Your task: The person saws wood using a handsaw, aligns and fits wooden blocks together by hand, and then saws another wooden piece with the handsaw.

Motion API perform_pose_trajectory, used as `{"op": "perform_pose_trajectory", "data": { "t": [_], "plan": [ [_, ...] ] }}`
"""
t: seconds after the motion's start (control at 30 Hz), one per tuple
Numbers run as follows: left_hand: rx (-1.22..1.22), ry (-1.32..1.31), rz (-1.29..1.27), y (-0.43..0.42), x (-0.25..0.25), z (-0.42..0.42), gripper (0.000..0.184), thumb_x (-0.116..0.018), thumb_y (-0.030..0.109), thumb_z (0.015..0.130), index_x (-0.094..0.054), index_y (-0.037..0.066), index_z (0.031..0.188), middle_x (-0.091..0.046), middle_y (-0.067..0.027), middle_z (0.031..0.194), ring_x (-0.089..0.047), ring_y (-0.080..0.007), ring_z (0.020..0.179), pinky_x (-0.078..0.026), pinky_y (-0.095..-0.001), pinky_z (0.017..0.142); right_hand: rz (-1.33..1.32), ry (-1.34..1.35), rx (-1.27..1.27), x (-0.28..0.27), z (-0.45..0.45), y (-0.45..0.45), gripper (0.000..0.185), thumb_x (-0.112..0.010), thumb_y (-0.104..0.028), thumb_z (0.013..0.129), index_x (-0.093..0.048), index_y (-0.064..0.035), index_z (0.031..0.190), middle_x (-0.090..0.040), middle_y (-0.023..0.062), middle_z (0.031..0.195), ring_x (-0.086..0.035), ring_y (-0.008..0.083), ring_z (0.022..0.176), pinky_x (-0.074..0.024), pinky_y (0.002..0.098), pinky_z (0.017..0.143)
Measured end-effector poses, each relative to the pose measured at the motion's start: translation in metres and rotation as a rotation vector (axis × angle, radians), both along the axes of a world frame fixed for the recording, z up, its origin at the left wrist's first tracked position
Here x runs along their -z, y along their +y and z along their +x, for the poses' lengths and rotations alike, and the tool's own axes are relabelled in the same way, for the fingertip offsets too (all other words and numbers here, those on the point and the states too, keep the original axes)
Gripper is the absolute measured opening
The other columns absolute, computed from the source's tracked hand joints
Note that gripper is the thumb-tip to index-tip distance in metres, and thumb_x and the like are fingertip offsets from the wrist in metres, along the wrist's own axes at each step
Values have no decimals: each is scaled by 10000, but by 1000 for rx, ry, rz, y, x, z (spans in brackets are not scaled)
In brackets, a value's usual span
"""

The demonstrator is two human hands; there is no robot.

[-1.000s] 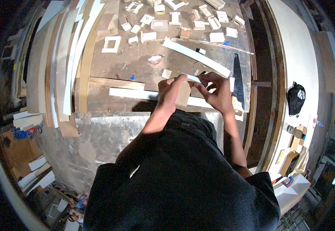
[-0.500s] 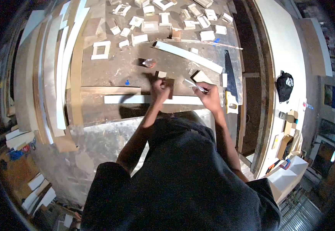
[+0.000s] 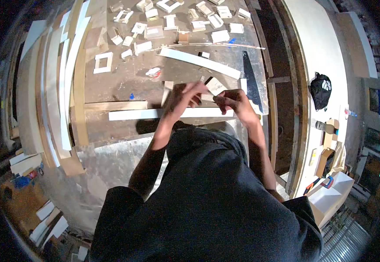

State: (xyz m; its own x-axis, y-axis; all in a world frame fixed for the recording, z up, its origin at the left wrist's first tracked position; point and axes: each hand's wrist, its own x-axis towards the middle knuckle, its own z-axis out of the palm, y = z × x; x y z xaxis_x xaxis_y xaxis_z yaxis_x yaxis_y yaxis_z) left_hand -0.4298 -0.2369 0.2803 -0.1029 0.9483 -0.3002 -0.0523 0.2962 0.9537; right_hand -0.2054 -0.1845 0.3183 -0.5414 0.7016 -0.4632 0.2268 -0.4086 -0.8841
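Observation:
My left hand (image 3: 184, 99) is over the workbench with its fingers stretched toward the right and slightly blurred; nothing shows in it. My right hand (image 3: 237, 105) is closed in a pinch close by, and what lies between its fingertips is too small to make out. A small wooden block (image 3: 168, 84) is just beyond my left hand. A pale wood piece (image 3: 216, 86) with a dark edge lies beyond my right hand. Below both hands runs a long white strip (image 3: 131, 115), partly covered by my left wrist.
A handsaw (image 3: 252, 81) lies at the bench's right side, its handle mostly hidden. A white board (image 3: 201, 63) slants across the middle. Several small wooden frames (image 3: 154, 32) are scattered at the back. Long planks (image 3: 63, 87) line the left. A black bag (image 3: 321, 91) sits at right.
My left hand has let go of the brown wooden piece and moved right, toward my right hand. The slim white object in my right hand no longer shows. The view has shifted slightly.

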Motion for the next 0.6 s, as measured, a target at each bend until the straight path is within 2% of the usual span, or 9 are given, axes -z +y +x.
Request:
{"op": "perform_pose_trajectory", "data": {
  "t": [0.03, 0.07, 0.27, 0.3, 0.4, 0.43, 0.5, 0.53, 0.6],
  "plan": [
    [184, -134, -95, 6, -24, 15, 301, -716, 310, 912, -746, 12, 895, -700, -71, 730, -638, -97, 620, -476, -256, 541, -3, 6, -6, -2, 9, 4, 172, -644, -128, 938, -672, 14, 844, -630, 44, 706, -577, 116, 595, -460, 277, 572],
    [321, -29, 10, 14, -32, 28, 307, -733, 276, 894, -743, -25, 835, -687, -48, 671, -612, -69, 574, -465, -230, 514, 3, 28, -15, -2, 19, 9, 181, -658, -144, 933, -673, 12, 842, -626, 43, 699, -578, 118, 593, -459, 278, 566],
    [218, -36, -59, 39, -56, 112, 194, -733, 158, 880, -738, -36, 886, -704, -59, 726, -623, -77, 621, -491, -231, 542, -42, 127, -23, -12, 106, 48, 357, -663, -320, 967, -714, 28, 909, -668, 63, 756, -596, 125, 619, -489, 277, 565],
    [201, -27, -40, 41, -57, 126, 181, -746, 145, 877, -738, -35, 896, -708, -56, 741, -624, -76, 631, -495, -230, 551, -118, 152, 151, -16, 120, 50, 353, -663, -318, 969, -714, 26, 908, -675, 65, 764, -602, 123, 622, -490, 262, 587],
    [20, -146, -70, 46, -55, 169, 161, -760, 108, 876, -730, -38, 936, -717, -57, 784, -636, -79, 654, -502, -227, 567, 95, 1, 128, 50, 175, 68, 310, -653, -315, 970, -717, -13, 947, -675, 51, 767, -632, 114, 669, -526, 294, 600],
    [0, -128, -44, 48, -56, 181, 150, -755, 71, 879, -721, -41, 972, -724, -63, 822, -655, -85, 695, -510, -223, 591, 272, -278, -26, 67, 194, 68, 274, -714, -322, 917, -719, -56, 980, -697, 95, 793, -667, 188, 675, -551, 350, 637],
    [-43, -110, -4, 51, -53, 202, 129, -736, 47, 887, -717, -40, 980, -728, -74, 835, -673, -90, 733, -516, -222, 615, 501, -501, -339, 143, 226, 56, 303, -781, -340, 833, -717, -80, 975, -713, 150, 841, -684, 298, 711, -560, 402, 696],
    [-50, -107, -12, 51, -53, 211, 129, -736, 47, 887, -717, -40, 980, -728, -74, 835, -673, -90, 733, -516, -222, 615, 606, -400, -339, 180, 242, 43, 361, -812, -373, 761, -718, -93, 969, -717, 164, 877, -683, 376, 789, -555, 440, 713],
    [-111, -98, 3, 52, -56, 225, 124, -735, 41, 886, -718, -37, 981, -731, -77, 838, -678, -89, 752, -510, -216, 625, 773, -539, -518, 212, 252, 27, 354, -741, -316, 796, -679, -108, 1075, -703, 153, 889, -693, 352, 820, -566, 445, 707]
  ]
}}
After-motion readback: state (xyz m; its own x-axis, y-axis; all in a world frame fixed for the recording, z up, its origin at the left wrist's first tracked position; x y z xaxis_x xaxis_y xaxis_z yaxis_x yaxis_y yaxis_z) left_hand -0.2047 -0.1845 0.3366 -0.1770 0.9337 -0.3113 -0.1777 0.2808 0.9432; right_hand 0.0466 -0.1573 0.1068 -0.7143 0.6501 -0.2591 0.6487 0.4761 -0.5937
